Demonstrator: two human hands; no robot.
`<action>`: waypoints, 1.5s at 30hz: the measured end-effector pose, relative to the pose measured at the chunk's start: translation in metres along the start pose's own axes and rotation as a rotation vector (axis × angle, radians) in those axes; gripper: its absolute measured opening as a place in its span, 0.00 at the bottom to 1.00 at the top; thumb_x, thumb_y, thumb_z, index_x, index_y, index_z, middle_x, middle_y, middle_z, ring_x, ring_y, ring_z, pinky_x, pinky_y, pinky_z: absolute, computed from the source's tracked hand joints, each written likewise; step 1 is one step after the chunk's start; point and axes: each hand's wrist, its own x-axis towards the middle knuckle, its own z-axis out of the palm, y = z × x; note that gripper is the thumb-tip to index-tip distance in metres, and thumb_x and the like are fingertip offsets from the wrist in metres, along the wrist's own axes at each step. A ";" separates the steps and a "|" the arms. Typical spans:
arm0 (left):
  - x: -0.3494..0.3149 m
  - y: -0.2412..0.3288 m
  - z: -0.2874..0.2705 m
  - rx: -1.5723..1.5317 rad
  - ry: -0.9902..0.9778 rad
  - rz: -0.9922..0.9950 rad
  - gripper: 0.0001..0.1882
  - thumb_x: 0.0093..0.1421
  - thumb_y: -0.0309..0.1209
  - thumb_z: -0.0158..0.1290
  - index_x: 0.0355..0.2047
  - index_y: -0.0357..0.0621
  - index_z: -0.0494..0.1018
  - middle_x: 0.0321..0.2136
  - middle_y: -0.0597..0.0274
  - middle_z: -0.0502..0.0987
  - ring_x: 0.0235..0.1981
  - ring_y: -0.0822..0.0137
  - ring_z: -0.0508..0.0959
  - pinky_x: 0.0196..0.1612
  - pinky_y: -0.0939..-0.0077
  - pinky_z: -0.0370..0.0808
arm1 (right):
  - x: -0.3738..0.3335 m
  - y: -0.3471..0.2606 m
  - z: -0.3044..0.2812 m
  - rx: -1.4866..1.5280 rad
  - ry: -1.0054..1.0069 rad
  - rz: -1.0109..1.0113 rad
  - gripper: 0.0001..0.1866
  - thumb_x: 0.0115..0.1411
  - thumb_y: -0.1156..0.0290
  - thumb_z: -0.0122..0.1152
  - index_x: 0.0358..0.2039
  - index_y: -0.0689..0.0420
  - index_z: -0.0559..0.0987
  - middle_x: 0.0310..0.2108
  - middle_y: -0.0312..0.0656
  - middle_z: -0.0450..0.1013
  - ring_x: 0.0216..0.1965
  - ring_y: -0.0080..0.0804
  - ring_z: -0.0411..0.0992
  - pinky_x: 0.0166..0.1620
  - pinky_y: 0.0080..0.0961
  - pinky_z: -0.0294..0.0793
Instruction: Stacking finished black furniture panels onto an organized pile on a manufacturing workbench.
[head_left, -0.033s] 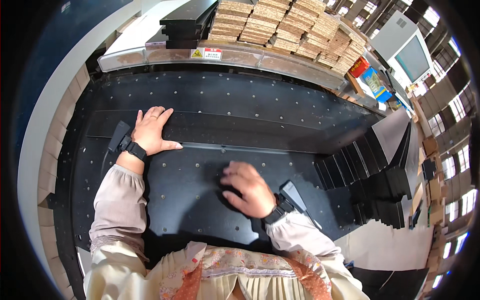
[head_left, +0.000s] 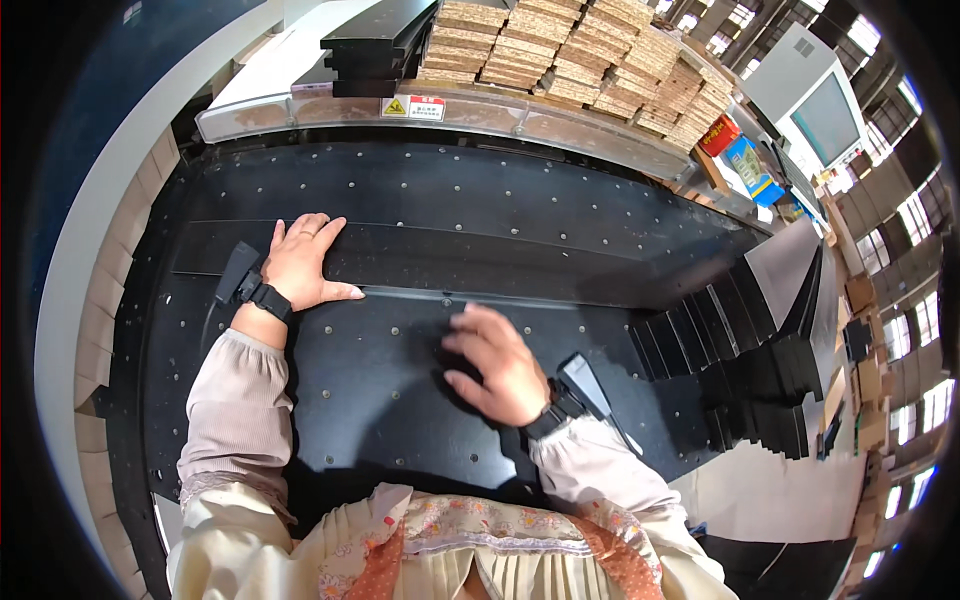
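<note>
My left hand (head_left: pixel 299 264) lies flat on the left part of a long black board (head_left: pixel 460 256), its fingers a little spread and the thumb reaching past the board's near edge. The board stretches from left to right across a black table (head_left: pixel 360 425) dotted with small round studs. Nearer to me, my right hand (head_left: pixel 497 372) hovers over the tabletop, apart from the board. Its fingers are slightly bent and blurred, with the thumb held away and nothing seen in the grasp. Each wrist wears a black strap with a small dark device.
Stacked black boards (head_left: pixel 715 325) stand at the table's right side. Beyond the far edge, a ledge (head_left: pixel 330 112) carries cut chipboard pieces (head_left: pixel 560 55) and more black boards (head_left: pixel 370 50). A monitor (head_left: pixel 815 105) and a blue-yellow box (head_left: pixel 750 170) sit at the far right.
My right hand has shifted slightly away from me, toward the board. My left hand and the board stay in place.
</note>
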 end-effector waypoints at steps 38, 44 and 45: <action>-0.066 -0.065 -0.020 0.027 0.004 0.057 0.54 0.31 0.51 0.69 0.60 0.45 0.61 0.61 0.52 0.61 0.65 0.53 0.55 0.66 0.48 0.46 | 0.073 0.050 0.015 -0.361 -0.234 0.125 0.52 0.39 0.43 0.70 0.62 0.54 0.61 0.63 0.52 0.55 0.66 0.50 0.50 0.63 0.57 0.47; -0.068 -0.076 -0.021 0.010 0.111 0.184 0.47 0.38 0.50 0.66 0.58 0.43 0.64 0.58 0.49 0.65 0.62 0.51 0.61 0.63 0.47 0.55 | 0.105 0.063 0.014 -0.289 -0.256 -0.131 0.48 0.34 0.44 0.73 0.51 0.63 0.70 0.44 0.52 0.68 0.46 0.51 0.67 0.51 0.40 0.67; -0.065 -0.077 -0.020 0.009 0.109 0.215 0.48 0.39 0.53 0.65 0.58 0.42 0.63 0.58 0.47 0.64 0.62 0.50 0.61 0.63 0.47 0.53 | 0.103 0.069 0.010 -0.292 -0.251 -0.165 0.48 0.34 0.44 0.73 0.51 0.62 0.70 0.45 0.53 0.68 0.47 0.52 0.67 0.51 0.42 0.67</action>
